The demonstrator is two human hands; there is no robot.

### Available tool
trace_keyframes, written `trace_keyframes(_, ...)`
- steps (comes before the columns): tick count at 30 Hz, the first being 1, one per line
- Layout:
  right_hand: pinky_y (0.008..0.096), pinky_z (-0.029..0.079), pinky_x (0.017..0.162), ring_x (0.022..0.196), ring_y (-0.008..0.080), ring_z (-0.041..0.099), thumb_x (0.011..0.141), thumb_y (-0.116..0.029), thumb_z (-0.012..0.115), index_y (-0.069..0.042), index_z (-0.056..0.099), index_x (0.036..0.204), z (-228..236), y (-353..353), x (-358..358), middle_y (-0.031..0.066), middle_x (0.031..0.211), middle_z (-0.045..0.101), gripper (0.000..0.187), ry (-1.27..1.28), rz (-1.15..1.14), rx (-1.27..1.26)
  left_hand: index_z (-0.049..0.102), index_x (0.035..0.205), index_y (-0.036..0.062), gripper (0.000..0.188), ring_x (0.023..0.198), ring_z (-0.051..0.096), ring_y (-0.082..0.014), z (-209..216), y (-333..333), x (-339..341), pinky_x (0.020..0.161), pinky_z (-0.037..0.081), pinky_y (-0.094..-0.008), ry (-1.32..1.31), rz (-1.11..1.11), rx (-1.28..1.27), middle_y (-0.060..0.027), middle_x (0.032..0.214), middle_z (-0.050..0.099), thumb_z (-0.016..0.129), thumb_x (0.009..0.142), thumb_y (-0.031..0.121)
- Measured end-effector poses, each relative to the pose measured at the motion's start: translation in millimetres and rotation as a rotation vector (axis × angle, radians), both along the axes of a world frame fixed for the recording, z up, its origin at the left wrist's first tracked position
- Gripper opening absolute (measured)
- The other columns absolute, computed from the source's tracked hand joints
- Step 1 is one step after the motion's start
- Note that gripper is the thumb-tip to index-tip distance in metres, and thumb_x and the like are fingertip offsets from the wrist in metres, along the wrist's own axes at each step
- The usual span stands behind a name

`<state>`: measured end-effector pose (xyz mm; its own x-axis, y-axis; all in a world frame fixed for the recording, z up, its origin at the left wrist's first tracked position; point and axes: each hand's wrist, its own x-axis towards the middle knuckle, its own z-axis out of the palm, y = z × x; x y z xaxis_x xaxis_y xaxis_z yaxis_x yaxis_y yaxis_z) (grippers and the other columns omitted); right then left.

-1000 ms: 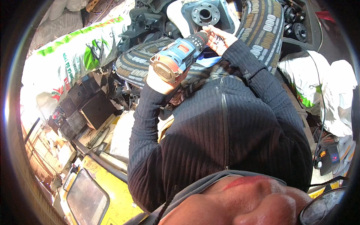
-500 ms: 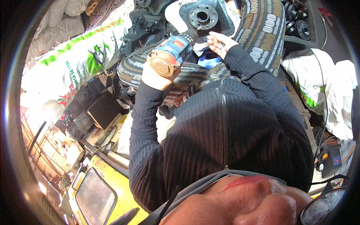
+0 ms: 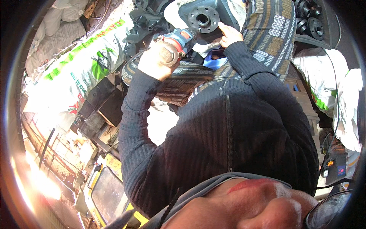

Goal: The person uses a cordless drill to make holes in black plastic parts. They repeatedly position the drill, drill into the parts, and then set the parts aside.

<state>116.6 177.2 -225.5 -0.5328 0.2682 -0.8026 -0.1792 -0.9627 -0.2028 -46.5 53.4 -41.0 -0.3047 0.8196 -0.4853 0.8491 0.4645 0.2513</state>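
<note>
My left hand (image 3: pixel 158 59) is wrapped round a blue and red cordless drill (image 3: pixel 179 40), whose nose points at a round metal flange (image 3: pixel 195 19). The flange has a dark central bore and a ring of small holes. It sits in a dark, squarish housing (image 3: pixel 225 13) between my legs. At the flange's right edge is my right hand (image 3: pixel 231 36), with a fingertip against or very near one of the holes. Its other fingers are curled in, and whatever they hold is too small to make out. The drill's tip is hard to see against the housing.
Dark moulded parts (image 3: pixel 146 24) are heaped at the far left, beside a long white and green sack (image 3: pixel 87 65). A grey crate (image 3: pixel 331 42) at the far right holds several flanged parts (image 3: pixel 315 28). White sacks (image 3: pixel 320 72) and a thin cable (image 3: pixel 336 95) lie on the right.
The drill has moved left and slightly down, with its nose away from the flange. My right hand has risen to the flange's edge, its fingers now curled closer together.
</note>
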Motion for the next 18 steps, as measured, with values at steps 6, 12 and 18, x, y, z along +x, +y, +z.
trace_keyframes(6, 0.0202, 0.034, 0.042, 0.047, 0.0048, 0.043, 0.081, -0.025, 0.066, 0.002, 0.061, 0.095, 6.8, -1.6, -3.4, -0.0002, 0.066, 0.057, 0.031, -0.107, 0.097, 0.069, 0.058, 0.102, 0.0041, 0.045, 0.084, 0.063, -0.0273, 5.0, 12.3, -2.3, 0.075, 0.05, -0.0332, -0.056, 0.041, -0.036, -0.0151, 0.092, 0.063, 0.071, 0.065, 0.025)
trace_keyframes(12, 0.019, 0.032, 0.045, 0.049, 0.0036, 0.04, 0.08, -0.03, 0.066, 0.002, 0.062, 0.09, -0.4, -9.2, -6.6, -0.0014, 0.065, 0.055, 0.033, -0.247, 0.182, 0.214, 0.055, 0.105, -0.0001, 0.052, 0.079, 0.063, -0.0305, -13.4, -1.9, -13.6, 0.071, 0.05, -0.0346, -0.113, -0.123, 0.221, -0.0179, 0.087, 0.063, 0.071, 0.063, 0.024)
trace_keyframes(18, 0.02, 0.036, 0.047, 0.053, 0.0043, 0.045, 0.08, -0.03, 0.066, 0.001, 0.062, 0.087, -2.9, -9.2, -3.1, -0.0011, 0.067, 0.057, 0.032, -0.242, 0.209, 0.221, 0.065, 0.078, 0.0083, 0.029, 0.1, 0.053, -0.0357, -14.1, 0.7, -6.7, 0.091, 0.035, -0.0536, -0.073, 0.1, -0.107, -0.0169, 0.095, 0.061, 0.065, 0.051, 0.017)
